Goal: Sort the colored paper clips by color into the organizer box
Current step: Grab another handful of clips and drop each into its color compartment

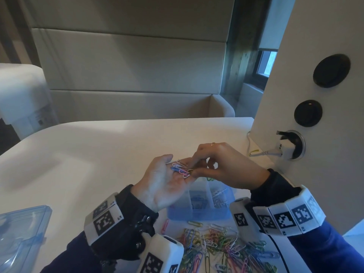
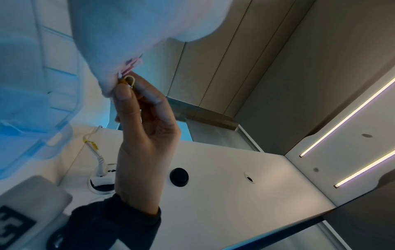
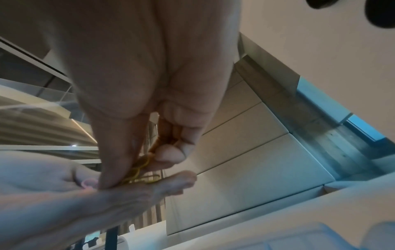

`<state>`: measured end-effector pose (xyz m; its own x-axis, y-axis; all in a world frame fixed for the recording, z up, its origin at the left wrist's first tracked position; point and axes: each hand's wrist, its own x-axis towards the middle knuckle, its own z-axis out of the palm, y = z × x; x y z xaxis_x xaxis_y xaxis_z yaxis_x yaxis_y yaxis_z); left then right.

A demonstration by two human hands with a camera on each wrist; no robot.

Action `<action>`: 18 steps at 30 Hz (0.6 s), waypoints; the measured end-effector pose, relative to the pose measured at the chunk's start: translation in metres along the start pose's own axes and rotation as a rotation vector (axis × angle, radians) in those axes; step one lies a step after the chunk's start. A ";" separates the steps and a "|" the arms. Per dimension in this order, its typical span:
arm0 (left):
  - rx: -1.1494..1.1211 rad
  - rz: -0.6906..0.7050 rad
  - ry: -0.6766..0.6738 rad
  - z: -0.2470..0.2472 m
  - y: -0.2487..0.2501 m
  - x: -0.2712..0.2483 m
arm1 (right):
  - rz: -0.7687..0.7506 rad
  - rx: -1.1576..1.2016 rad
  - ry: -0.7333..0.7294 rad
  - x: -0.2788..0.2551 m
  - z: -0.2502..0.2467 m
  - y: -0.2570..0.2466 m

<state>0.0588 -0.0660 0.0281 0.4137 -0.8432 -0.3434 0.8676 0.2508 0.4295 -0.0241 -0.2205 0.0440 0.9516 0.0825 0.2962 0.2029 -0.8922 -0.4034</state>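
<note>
No writing can be read (the wristbands carry only black-and-white square markers). The translucent blue plastic organizer box [image 1: 199, 210] sits open on the white table [image 1: 88, 154], one compartment holding blue clips, another white ones. Above it, the left hand [image 1: 167, 182] lies palm-up and flat, cradling pink, blue and white paper clips [image 1: 180, 168]. The right hand [image 1: 222, 166] pinches a yellow wire paper clip [image 2: 129, 81] at that palm. A loose multicoloured clip pile [image 1: 220, 247] lies before the box.
</note>
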 end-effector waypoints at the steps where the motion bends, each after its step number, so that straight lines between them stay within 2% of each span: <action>1: -0.015 -0.002 -0.006 0.001 0.000 0.000 | 0.004 0.000 0.016 0.000 0.001 0.001; 9: -0.023 0.026 0.033 0.000 -0.001 0.001 | 0.139 0.010 0.142 0.005 0.007 0.008; 13: -0.015 0.157 0.105 -0.003 0.004 0.005 | 0.244 0.139 0.248 0.007 0.009 0.014; 15: -0.025 0.223 0.128 -0.005 0.009 0.008 | 0.318 0.134 0.236 0.011 0.011 0.017; 18: -0.026 0.234 0.128 -0.007 0.014 0.009 | 0.386 0.086 0.125 0.018 0.011 0.018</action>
<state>0.0765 -0.0667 0.0256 0.6336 -0.6945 -0.3408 0.7506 0.4454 0.4880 -0.0005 -0.2306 0.0326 0.9272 -0.3102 0.2099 -0.1397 -0.8064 -0.5746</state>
